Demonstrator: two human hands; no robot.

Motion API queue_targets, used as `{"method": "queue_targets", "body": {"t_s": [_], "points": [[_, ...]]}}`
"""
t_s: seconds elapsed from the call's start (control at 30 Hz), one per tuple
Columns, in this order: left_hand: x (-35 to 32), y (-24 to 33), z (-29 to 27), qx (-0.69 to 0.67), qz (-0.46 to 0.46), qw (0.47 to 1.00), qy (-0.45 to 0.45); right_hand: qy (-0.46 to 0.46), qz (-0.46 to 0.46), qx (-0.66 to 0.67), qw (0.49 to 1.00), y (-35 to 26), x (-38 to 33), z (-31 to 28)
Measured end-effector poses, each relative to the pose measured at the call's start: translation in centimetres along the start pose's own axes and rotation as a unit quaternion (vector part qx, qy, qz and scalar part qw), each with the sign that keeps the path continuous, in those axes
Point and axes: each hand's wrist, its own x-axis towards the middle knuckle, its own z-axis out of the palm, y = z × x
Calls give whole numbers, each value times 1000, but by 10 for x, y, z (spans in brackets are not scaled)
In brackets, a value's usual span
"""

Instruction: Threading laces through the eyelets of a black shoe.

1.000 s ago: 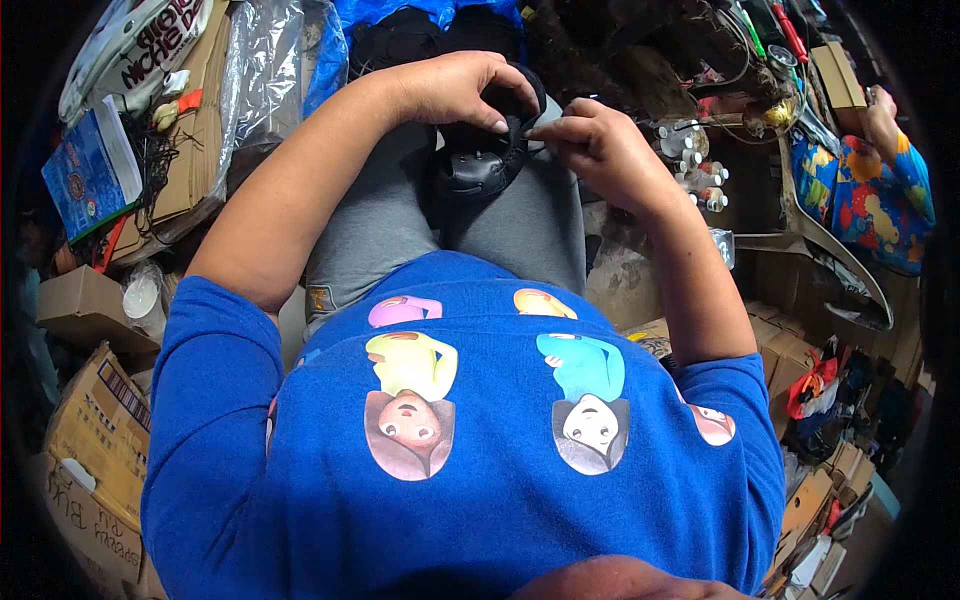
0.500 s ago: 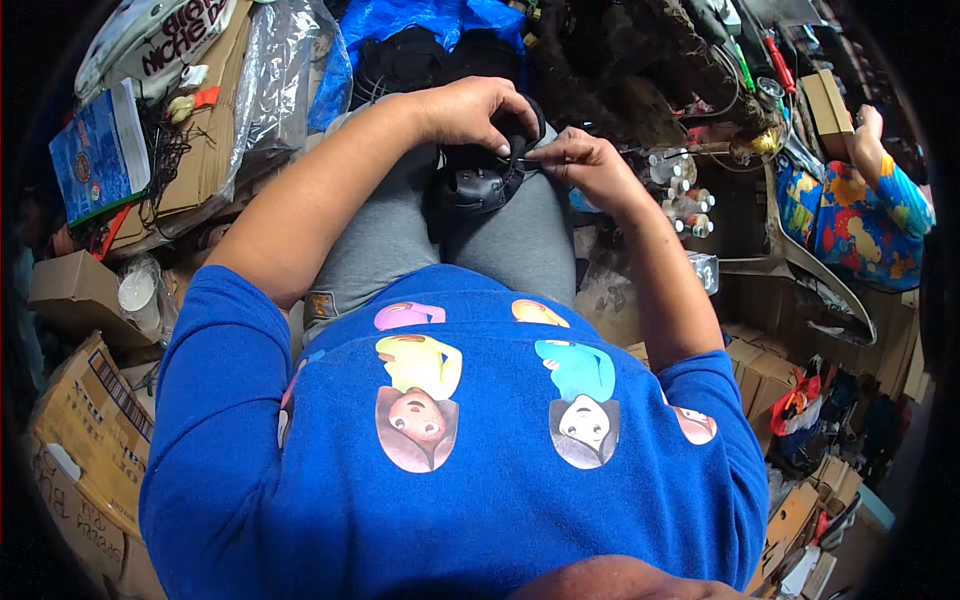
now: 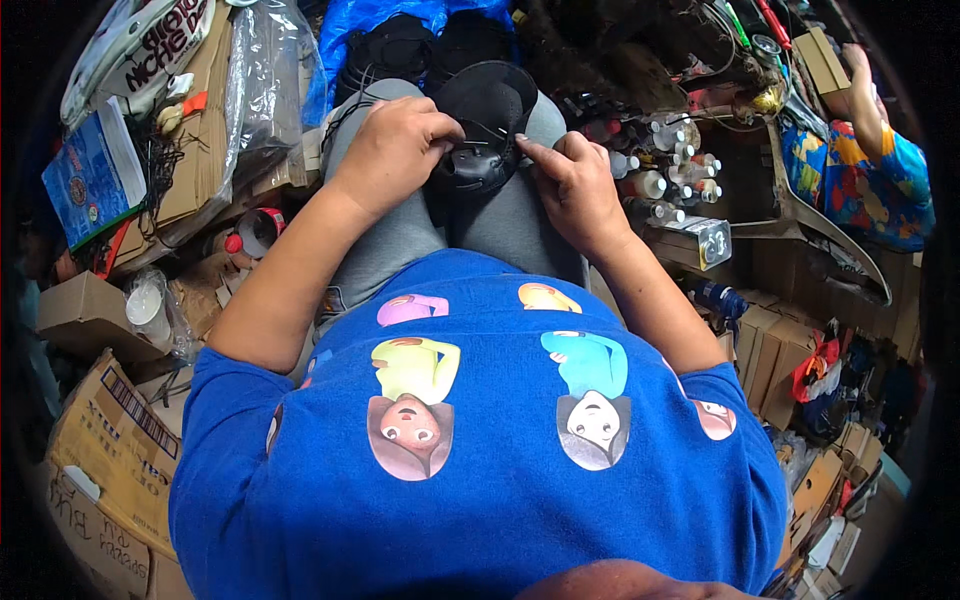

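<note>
A black shoe (image 3: 482,172) with a glossy rounded part and a dark open top rests across my grey-clad thighs. My left hand (image 3: 408,140) is closed in a pinch at the shoe's left side. From its fingertips a thin, pale needle (image 3: 474,142) points right, and a fine dark thread seems to run over the shoe. My right hand (image 3: 578,180) has its index finger stretched to the shoe's right edge, the other fingers curled. It appears to grip that edge, though the thumb's contact is hidden.
More black shoes (image 3: 390,50) lie on a blue plastic sheet beyond my knees. Several small bottles (image 3: 690,170) stand to the right, near a clear container (image 3: 712,245). Cardboard boxes (image 3: 95,315) crowd the left. At far right another person's arm (image 3: 870,110) reaches near a brown box (image 3: 820,62).
My left hand has drawn back toward me and turned. My right hand has moved slightly left and nearer, from a pinch to an outstretched index finger. More of the shoe shows between them.
</note>
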Motion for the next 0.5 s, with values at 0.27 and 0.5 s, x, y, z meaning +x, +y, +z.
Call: {"method": "queue_targets", "body": {"t_s": [0.27, 0.5], "points": [[13, -6, 11, -123, -68, 990, 8, -109, 113, 186, 970, 27, 18, -13], [18, -11, 16, -140, -63, 988, -23, -202, 86, 218, 951, 53, 46, -21]]}}
